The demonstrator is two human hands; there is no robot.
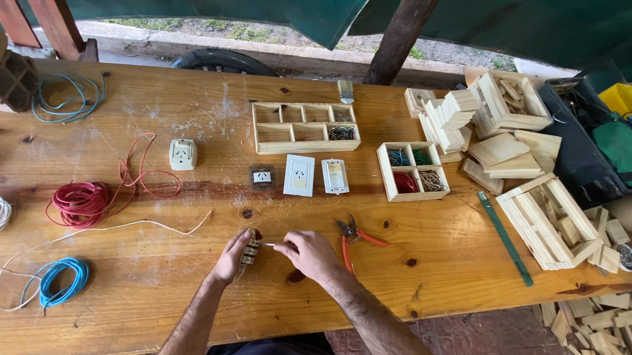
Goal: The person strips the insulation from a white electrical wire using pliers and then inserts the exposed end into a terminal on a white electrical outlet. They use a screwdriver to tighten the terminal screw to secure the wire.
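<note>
On the table (140, 298), a red wire coil (77, 203) and a blue coil (61, 279) lie to my left. My left hand (232, 256) has its grip closed on a small socket part (251, 251) at the near middle. My right hand (313, 254) pinches a thin white wire (271, 246) against it. Red pliers (352, 238) lie just beyond.

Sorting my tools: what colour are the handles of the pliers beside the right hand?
Red, on the pliers lying on the table by the right hand; head view.
</note>
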